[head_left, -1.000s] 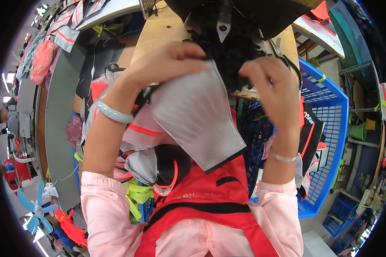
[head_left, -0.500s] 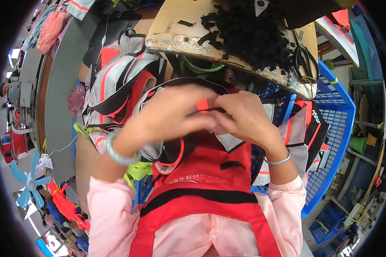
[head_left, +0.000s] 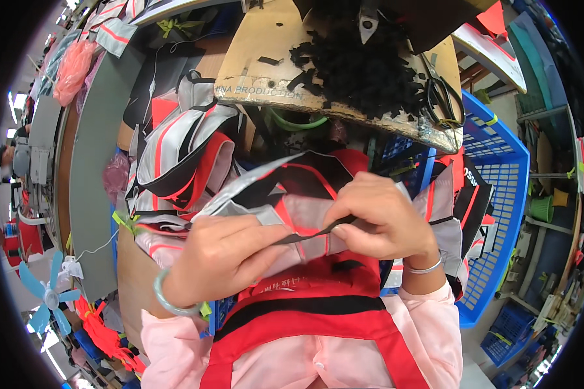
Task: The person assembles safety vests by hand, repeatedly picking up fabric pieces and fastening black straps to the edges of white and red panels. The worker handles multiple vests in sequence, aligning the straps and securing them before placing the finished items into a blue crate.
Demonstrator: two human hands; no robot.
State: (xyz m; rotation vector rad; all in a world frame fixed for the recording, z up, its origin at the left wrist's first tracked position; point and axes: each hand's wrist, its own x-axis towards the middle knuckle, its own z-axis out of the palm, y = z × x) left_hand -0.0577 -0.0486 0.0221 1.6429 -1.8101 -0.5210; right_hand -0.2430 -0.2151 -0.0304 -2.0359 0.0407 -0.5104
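A grey, black and red sewn fabric piece (head_left: 305, 212) is spread over my lap, on top of my red apron (head_left: 344, 275). Its black-bound edge runs between my two hands. My left hand (head_left: 230, 249) pinches that edge on the left, fingers closed. A little to the right, my right hand (head_left: 379, 217) grips the same edge between thumb and fingers. One grey flap of the piece stands up beyond my left hand. The underside of the piece is hidden.
A heap of similar fabric pieces (head_left: 182, 149) lies to the left. Ahead, a worn board (head_left: 250, 71) carries black scraps and black-handled scissors (head_left: 442, 97). On the right stands a blue basket (head_left: 499, 155) with more pieces. A blue fan (head_left: 50, 295) is at far left.
My hands have moved apart and slightly down, from close together to holding the edge stretched between them. The fabric piece has turned and opened out. My view has shifted slightly.
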